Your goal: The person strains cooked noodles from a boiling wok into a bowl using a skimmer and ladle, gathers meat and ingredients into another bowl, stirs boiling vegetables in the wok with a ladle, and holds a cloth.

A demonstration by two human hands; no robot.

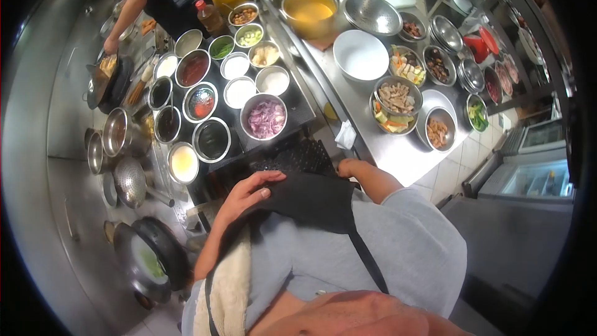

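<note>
My left hand (258, 188) rests at the front of my black apron (305, 202), fingers stretched out and nothing in them. Beside the steel counter's edge is my right hand (349, 168), its fingers mostly hidden, so its grip cannot be made out. A crumpled white cloth or paper (345, 135) lies just beyond it. Ahead of my left hand stand a steel bowl of chopped purple onion (264, 117), a container of dark liquid (211, 140) and one of yellowish liquid (183, 162). A wok (142, 260) with some greens in it sits to my left.
A co-worker's hand (111, 45) is at a wok of food at the far left. Several seasoning containers, including red sauce (193, 68), fill the station ahead. On the right counter are a white bowl (360, 55), sliced meat (396, 98) and a colander (373, 14). A perforated ladle (129, 182) lies left.
</note>
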